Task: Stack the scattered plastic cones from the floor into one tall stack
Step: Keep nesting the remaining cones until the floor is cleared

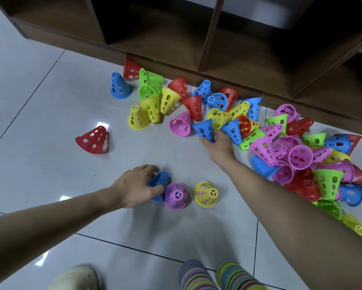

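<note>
**Both hands on blue cones, gathering under way**

The left hand point(138, 185) curls around a blue cone point(160, 178) on the tiled floor point(50, 101), just beside an upright pink cone point(177, 195) and a yellow cone point(206, 193). The right hand point(217, 141) pinches a tipped blue cone point(204, 127) at the near edge of the scattered pile point(301, 151), which lies along the foot of the wooden shelf unit point(228, 65). Two tall striped stacks point(199, 277) rise at the bottom edge. The step looks like picking up; next, each held cone likely needs turning wide end down and nesting squarely onto a stack.
</note>
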`<action>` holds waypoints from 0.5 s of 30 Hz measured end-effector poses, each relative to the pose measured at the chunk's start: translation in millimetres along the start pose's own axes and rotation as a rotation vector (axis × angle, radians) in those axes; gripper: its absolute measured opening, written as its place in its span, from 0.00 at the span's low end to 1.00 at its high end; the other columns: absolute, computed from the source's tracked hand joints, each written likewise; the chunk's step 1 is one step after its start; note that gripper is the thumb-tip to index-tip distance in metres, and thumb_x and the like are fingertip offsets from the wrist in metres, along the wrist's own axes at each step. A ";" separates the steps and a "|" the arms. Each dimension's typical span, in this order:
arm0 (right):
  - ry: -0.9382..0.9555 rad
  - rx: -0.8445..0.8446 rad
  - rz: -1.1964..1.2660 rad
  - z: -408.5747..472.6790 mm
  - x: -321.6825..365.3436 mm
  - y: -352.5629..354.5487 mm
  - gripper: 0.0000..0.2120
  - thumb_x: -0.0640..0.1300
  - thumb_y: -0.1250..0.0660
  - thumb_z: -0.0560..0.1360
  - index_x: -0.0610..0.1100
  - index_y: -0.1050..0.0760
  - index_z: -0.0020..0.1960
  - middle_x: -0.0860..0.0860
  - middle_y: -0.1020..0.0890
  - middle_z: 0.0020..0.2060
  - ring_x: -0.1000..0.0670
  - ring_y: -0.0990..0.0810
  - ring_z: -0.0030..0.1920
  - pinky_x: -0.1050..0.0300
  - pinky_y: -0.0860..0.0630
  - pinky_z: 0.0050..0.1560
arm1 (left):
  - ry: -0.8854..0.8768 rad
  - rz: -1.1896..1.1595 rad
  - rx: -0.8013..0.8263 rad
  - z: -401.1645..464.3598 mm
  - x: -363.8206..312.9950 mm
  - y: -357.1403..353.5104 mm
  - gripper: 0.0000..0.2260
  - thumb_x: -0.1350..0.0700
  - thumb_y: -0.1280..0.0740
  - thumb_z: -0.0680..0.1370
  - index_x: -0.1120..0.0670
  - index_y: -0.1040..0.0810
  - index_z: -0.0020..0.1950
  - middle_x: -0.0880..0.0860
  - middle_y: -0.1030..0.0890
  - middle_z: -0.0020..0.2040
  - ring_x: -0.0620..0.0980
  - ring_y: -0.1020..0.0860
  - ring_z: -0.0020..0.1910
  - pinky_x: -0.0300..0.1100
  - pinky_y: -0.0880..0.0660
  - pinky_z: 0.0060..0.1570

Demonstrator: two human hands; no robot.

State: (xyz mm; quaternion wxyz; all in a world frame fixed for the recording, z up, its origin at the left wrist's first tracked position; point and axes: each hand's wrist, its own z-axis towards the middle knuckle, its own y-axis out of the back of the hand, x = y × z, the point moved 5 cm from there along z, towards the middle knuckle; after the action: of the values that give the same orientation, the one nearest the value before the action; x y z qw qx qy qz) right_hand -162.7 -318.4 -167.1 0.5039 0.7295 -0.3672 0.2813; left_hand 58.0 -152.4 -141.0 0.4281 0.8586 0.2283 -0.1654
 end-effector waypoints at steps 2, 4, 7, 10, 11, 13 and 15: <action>0.034 0.053 0.022 -8.1 -1.2 6.3 0.06 0.47 0.29 0.76 0.47 0.22 0.50 0.46 0.16 0.48 0.45 0.17 0.49 0.48 0.21 0.48 | 0.070 0.033 0.040 3.7 -0.4 -7.1 0.27 0.27 0.42 0.73 0.49 0.26 0.55 0.47 0.23 0.52 0.50 0.23 0.50 0.46 0.26 0.52; 0.069 0.100 0.042 -17.6 -2.0 14.5 0.04 0.51 0.30 0.74 0.54 0.21 0.49 0.47 0.15 0.48 0.44 0.17 0.50 0.43 0.20 0.52 | 0.130 0.084 0.080 6.1 -0.2 -12.2 0.26 0.27 0.42 0.75 0.49 0.28 0.50 0.48 0.23 0.47 0.50 0.23 0.46 0.45 0.26 0.47; 0.066 0.106 0.094 -34.7 0.2 33.3 0.01 0.52 0.30 0.75 0.58 0.21 0.45 0.45 0.15 0.47 0.45 0.18 0.43 0.45 0.21 0.46 | 0.149 0.146 0.126 5.5 2.0 -13.9 0.23 0.29 0.40 0.76 0.49 0.28 0.50 0.49 0.22 0.45 0.50 0.23 0.43 0.44 0.27 0.41; 0.032 0.106 0.180 -58.2 1.8 53.6 0.02 0.46 0.31 0.79 0.53 0.21 0.48 0.49 0.18 0.38 0.52 0.20 0.37 0.56 0.24 0.41 | 0.135 0.198 0.132 -2.0 5.6 -13.1 0.18 0.34 0.36 0.76 0.48 0.29 0.51 0.49 0.22 0.46 0.51 0.24 0.43 0.43 0.30 0.38; 0.024 0.111 0.203 -66.4 0.5 59.8 0.01 0.46 0.31 0.79 0.51 0.20 0.49 0.50 0.20 0.36 0.53 0.21 0.36 0.57 0.25 0.40 | 0.142 0.207 0.135 -5.2 7.6 -13.9 0.18 0.35 0.35 0.75 0.48 0.29 0.52 0.49 0.22 0.47 0.51 0.23 0.44 0.43 0.30 0.39; 0.018 0.127 0.242 -82.7 -0.2 70.1 0.03 0.45 0.31 0.79 0.49 0.19 0.51 0.50 0.21 0.32 0.53 0.22 0.34 0.58 0.25 0.39 | 0.151 0.210 0.131 -11.2 11.2 -16.6 0.19 0.36 0.33 0.74 0.48 0.27 0.55 0.48 0.22 0.48 0.51 0.23 0.45 0.42 0.30 0.39; 0.012 0.139 0.272 -98.1 1.6 78.0 0.04 0.42 0.30 0.78 0.49 0.19 0.52 0.51 0.20 0.32 0.53 0.22 0.34 0.59 0.25 0.39 | 0.154 0.186 0.113 -14.7 15.9 -19.7 0.18 0.36 0.32 0.73 0.48 0.27 0.51 0.47 0.23 0.45 0.50 0.24 0.42 0.40 0.31 0.37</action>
State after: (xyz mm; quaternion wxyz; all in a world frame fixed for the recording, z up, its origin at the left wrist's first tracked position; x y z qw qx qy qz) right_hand -229.7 -243.8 -91.8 0.4118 0.7043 -0.4392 0.3760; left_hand 62.2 -126.1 -153.2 0.3739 0.9089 0.1703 -0.0710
